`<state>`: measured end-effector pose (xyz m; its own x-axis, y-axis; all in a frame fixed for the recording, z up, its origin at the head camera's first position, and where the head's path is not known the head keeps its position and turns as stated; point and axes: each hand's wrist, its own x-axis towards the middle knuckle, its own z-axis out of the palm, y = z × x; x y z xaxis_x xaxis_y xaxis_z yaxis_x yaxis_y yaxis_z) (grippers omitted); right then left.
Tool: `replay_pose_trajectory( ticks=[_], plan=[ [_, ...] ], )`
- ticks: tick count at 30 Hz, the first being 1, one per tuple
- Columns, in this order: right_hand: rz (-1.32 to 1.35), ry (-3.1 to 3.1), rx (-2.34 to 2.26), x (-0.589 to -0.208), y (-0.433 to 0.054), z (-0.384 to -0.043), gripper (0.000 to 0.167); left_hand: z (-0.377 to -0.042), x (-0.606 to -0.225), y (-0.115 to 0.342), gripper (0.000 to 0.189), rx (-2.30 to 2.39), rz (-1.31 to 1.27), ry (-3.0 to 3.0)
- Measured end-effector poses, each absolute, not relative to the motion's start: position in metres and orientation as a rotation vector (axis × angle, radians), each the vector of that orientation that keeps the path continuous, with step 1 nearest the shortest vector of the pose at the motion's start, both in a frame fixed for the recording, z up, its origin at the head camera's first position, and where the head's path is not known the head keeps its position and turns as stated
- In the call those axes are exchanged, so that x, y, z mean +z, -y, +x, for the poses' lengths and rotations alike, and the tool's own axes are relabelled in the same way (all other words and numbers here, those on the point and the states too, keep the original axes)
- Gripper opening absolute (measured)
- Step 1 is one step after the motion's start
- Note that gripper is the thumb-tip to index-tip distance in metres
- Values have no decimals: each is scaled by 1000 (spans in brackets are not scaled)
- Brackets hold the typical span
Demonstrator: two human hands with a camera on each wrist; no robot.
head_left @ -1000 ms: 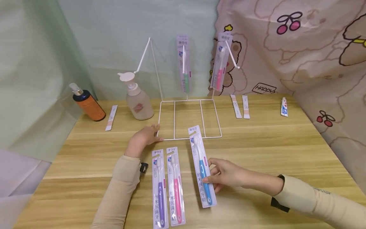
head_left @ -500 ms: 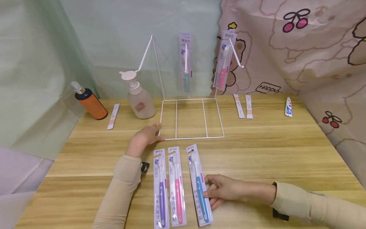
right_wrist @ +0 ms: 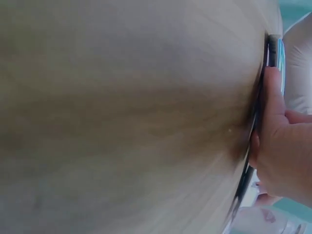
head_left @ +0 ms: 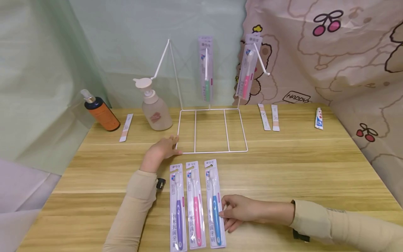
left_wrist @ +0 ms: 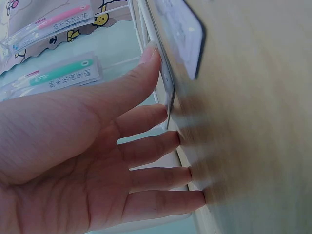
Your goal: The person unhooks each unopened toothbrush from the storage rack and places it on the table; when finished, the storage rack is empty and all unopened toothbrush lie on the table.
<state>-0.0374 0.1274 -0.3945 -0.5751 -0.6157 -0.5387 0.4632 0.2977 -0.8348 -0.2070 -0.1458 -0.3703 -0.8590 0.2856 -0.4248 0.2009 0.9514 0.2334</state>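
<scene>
My right grip (head_left: 241, 209), partly hidden, seemingly pinches the blue-handled toothbrush in lilac plastic packaging (head_left: 215, 204), flat on the counter (head_left: 315, 168); my spread left grip (head_left: 163, 147) touches the white wire rack (head_left: 214, 152), presumably steadying it.

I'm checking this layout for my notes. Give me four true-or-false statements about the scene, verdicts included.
1. The right hand touches the blue toothbrush pack. True.
2. The purple toothbrush pack lies in the middle of the table row. False: the pink toothbrush pack does.
3. The left hand is at the near left corner of the white wire rack. True.
4. The toothpaste tube is left of the rack. False: the toothpaste tube is on the right.
</scene>
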Motion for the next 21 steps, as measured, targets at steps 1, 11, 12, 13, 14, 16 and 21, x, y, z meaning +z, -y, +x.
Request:
replay_pose_trajectory(
  ticks=[1, 11, 12, 13, 14, 16, 21],
  plan=[
    [-148, -1650, -1443, -394, -126, -38, 8, -207, -370, 146, 74, 249, 348, -2636],
    [-255, -1816, -1225, -390, -120, -49, 12, -208, -370, 145, 74, 255, 336, -2636],
    [-268, -1831, -1199, -388, -120, -50, 12, -208, -369, 145, 73, 263, 330, -2635],
    [-280, -1846, -1170, -387, -119, -52, 13, -207, -369, 145, 73, 267, 327, -2633],
    [-288, -1856, -1144, -386, -119, -53, 13, -207, -369, 144, 73, 269, 325, -2631],
    [-298, -1859, -1111, -384, -119, -56, 14, -206, -368, 144, 73, 271, 320, -2624],
    [-310, -1863, -1066, -382, -118, -62, 16, -206, -367, 144, 74, 264, 321, -2616]
  ],
)
